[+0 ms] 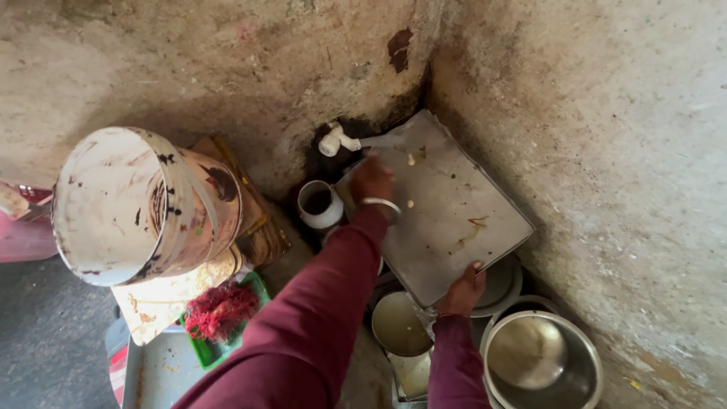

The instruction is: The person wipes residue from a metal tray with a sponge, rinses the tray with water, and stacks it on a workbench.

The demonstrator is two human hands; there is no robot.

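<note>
Maroon sleeves [318, 326] lead up: right hand [462, 290] grips metal tray [447, 220] bottom edge, left hand [370, 180] curled at its top corner, near white tap [334, 140] and mug [319, 204].

A large flat steel tray [454, 220] leans in the wall corner, just under the white plastic tap [333, 141]. The left hand [370, 180] rests on its upper left edge, the right hand [463, 290] grips its lower edge. Left of the tray stands a small white mug [319, 204]. Below it lie a round steel bowl [399, 324] and, to the right, a deep steel pot [542, 360]. Far left stands a big stained white bucket [144, 204], a green tray [219, 344] in front of it.
</note>
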